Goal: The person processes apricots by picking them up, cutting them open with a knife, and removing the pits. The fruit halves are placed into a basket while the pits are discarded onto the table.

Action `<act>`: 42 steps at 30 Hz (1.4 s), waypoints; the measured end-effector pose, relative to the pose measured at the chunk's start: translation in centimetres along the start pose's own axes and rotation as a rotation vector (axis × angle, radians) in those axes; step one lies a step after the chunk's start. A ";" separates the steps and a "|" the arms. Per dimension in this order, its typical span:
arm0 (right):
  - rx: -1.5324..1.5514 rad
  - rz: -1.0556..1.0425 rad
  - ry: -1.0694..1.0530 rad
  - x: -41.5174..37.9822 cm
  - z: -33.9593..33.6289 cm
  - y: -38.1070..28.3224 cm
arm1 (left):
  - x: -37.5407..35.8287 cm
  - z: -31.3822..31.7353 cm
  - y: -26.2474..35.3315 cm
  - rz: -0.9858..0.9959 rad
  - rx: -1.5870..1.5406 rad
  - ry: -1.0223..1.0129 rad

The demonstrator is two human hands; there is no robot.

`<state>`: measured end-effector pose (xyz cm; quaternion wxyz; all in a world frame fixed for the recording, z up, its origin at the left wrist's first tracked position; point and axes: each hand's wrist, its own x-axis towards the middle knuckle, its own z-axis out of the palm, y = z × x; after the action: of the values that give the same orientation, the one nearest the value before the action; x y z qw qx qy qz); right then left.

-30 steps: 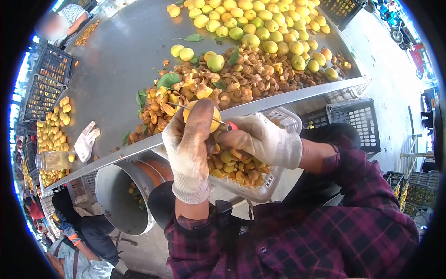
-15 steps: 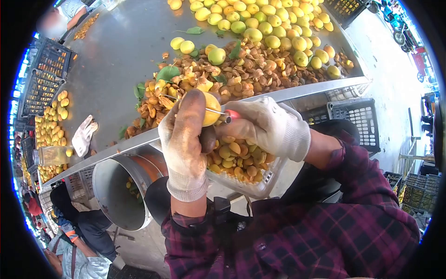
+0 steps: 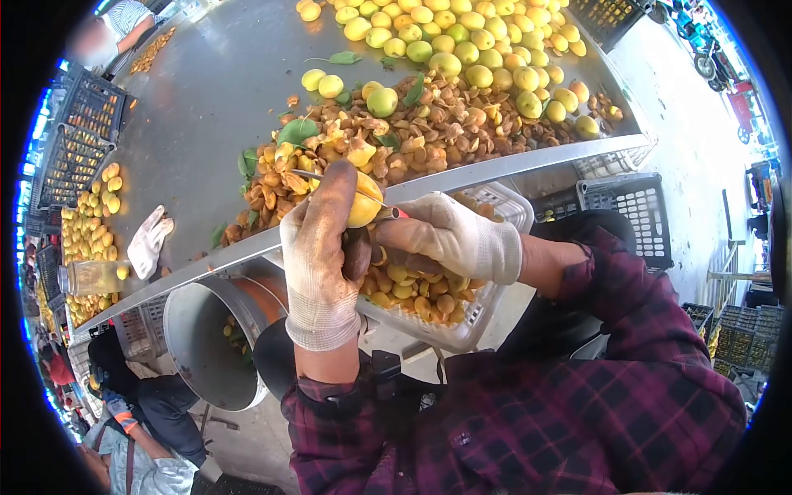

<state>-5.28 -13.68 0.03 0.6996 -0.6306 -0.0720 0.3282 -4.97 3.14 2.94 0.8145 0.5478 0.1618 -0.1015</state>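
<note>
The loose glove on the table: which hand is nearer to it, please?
Left. The left hand is to the right of the loose glove; the right hand is farther right.

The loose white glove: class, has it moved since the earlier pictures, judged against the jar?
No: the white glove still lies on the metal table, just right of the jar in view.

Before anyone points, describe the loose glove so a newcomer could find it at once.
Find the big metal table, then follow its near rim leftwards towards the clear jar. Beside the jar lies the loose glove: white, with no hand in it, unlike those on the left hand and right hand.
</note>
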 end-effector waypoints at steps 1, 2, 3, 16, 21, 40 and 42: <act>0.001 0.000 -0.003 0.0 -0.2 0.0 | 0.0 -0.4 0.0 -0.038 -0.008 -0.047; -0.093 -0.049 0.005 0.1 -0.4 -0.1 | 0.0 -0.6 0.0 -0.076 -0.016 -0.095; -0.188 -0.098 0.013 0.1 -0.6 -0.2 | -0.1 -0.7 0.0 -0.075 -0.016 -0.092; -0.209 0.147 0.085 -3.2 -5.3 -2.1 | 0.2 -2.7 0.6 0.177 0.029 -0.024; -0.124 -0.027 0.127 -2.3 -4.9 -3.0 | -0.7 0.0 -0.4 0.148 0.311 -0.093; 0.072 0.031 0.198 -2.0 -3.9 -3.1 | 0.4 1.1 -3.6 0.487 0.688 -0.242; -0.184 -0.080 0.329 -2.4 -3.9 -3.3 | 0.4 1.1 -3.5 0.415 0.574 -0.236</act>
<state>-3.92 -18.25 3.07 0.6537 -0.7338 -0.0113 0.1846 -5.61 0.83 0.16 0.6440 0.7596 -0.0830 -0.0380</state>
